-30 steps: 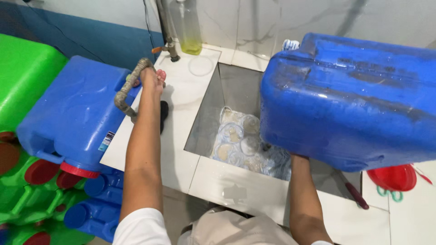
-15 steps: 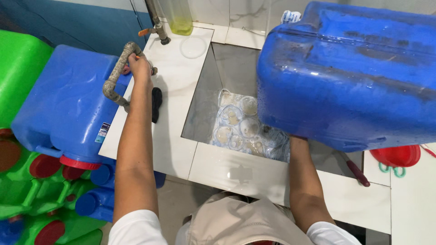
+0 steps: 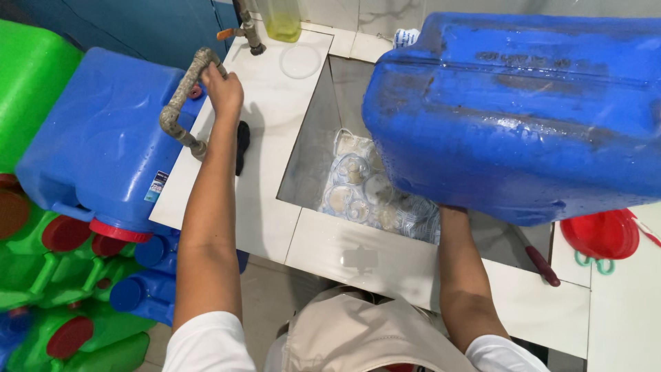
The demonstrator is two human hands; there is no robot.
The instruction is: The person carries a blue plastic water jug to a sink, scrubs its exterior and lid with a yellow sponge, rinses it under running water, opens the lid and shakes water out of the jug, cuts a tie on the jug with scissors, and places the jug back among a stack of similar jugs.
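My left hand [image 3: 222,88] grips a grey, dirty hose [image 3: 180,103] that bends down at the left edge of the white tiled counter [image 3: 275,138]. The hose runs up towards a metal tap [image 3: 246,29] at the back. A large blue jerrycan [image 3: 523,117] is held up over the sunken basin [image 3: 358,179]. My right arm reaches up under the can, and my right hand is hidden beneath it. Clear plastic lids and wrappers [image 3: 372,196] lie in the basin.
Another blue jerrycan [image 3: 103,138] lies on its side at the left, above stacked green and blue cans with red caps [image 3: 62,275]. A red funnel [image 3: 599,234] sits at the right. A yellowish bottle [image 3: 284,21] stands at the back. A dark object [image 3: 242,141] lies on the counter.
The view has shifted, so the tap and hose now sit higher. My left hand stays on the hose. The big blue can remains raised over the basin.
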